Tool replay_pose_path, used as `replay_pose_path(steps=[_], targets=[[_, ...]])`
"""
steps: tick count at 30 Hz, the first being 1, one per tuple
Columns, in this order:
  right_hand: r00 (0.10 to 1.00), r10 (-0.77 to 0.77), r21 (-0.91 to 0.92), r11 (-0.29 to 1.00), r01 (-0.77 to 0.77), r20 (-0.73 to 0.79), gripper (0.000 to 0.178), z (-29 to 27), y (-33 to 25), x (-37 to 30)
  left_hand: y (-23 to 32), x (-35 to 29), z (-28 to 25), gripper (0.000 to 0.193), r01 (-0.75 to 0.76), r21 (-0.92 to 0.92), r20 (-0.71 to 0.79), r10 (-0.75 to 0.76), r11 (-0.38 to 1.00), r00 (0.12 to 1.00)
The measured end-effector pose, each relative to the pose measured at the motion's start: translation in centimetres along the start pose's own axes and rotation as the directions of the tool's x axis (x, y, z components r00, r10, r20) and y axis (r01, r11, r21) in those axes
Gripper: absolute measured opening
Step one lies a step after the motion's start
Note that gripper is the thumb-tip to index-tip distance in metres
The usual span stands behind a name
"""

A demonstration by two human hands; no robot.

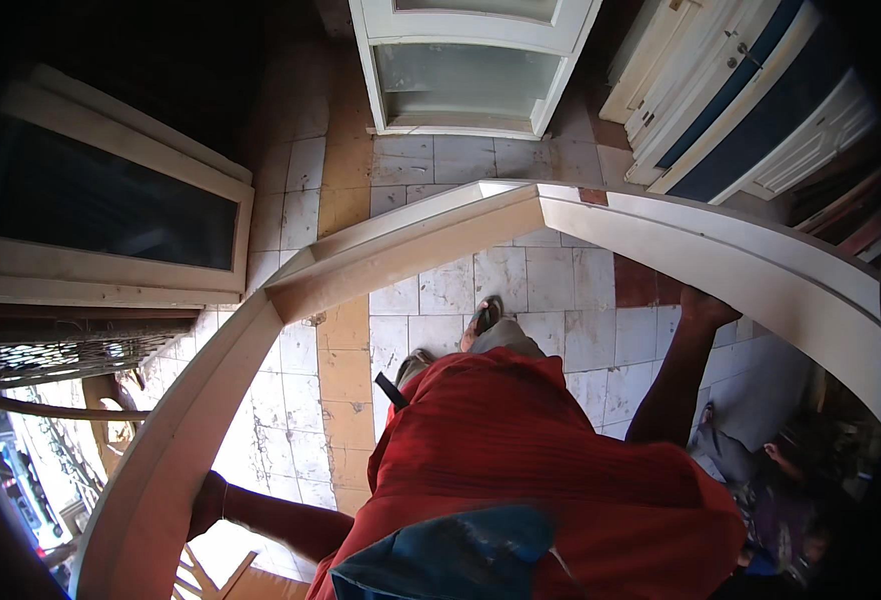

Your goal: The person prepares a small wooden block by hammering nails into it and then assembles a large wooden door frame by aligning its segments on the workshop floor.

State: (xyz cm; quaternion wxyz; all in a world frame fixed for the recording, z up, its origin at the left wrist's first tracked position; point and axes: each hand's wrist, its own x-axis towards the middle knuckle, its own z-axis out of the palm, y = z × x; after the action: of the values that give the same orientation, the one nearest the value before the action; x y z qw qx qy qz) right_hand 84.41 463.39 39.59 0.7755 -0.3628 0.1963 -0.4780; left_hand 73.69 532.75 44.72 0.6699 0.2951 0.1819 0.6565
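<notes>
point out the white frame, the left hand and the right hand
white frame (431, 235), head view, on its upper left rail
left hand (208, 503), head view, on the hand where it grips the frame
right hand (703, 305), head view, on its back, under the rail

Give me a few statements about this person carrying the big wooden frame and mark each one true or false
1. Both hands grip the cream wooden frame. True: the left hand holds its left rail, the right hand its right rail.
2. The frame lies flat on the floor. False: it is held up around the person's body.
3. The floor is tiled. True.
4. The person wears a blue shirt. False: the shirt is red.
5. A white cabinet with glass panels stands ahead. True.
</notes>
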Motion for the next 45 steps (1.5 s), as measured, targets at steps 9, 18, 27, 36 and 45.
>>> replay_pose_path(steps=[9, 18, 27, 36, 45], targets=[[0.988, 0.149, -0.115, 0.983, -0.143, 0.048, 0.058, 8.9, 2.0, -2.8, 9.8, 3.0, -7.6, 0.044, -0.161, 0.103, 0.099, 0.151, 0.982, 0.984], [0.972, 0.203, -0.007, 0.979, -0.203, 0.122, 0.051, 10.2, 6.9, 5.0, 3.2, -4.3, -3.2, 0.053, -0.259, 0.338, 0.064, 0.252, 0.905, 0.966], [0.901, 0.322, 0.049, 0.936, -0.35, 0.29, 0.054, 17.5, 8.5, 2.3, 9.3, -7.1, -4.5, 0.043, -0.476, 0.284, 0.018, 0.492, 0.832, 0.87], [0.86, 0.344, -0.099, 0.938, -0.332, 0.376, 0.052, 16.3, 11.6, 11.8, 14.0, -16.6, -5.4, 0.042, -0.537, 0.335, -0.209, 0.617, 0.774, 0.759], [0.889, 0.185, -0.231, 0.969, -0.093, 0.418, 0.052, 19.6, 10.9, 15.3, 22.7, -17.3, -6.4, 0.073, -0.452, -0.049, 0.114, 0.454, 0.891, 0.884]])
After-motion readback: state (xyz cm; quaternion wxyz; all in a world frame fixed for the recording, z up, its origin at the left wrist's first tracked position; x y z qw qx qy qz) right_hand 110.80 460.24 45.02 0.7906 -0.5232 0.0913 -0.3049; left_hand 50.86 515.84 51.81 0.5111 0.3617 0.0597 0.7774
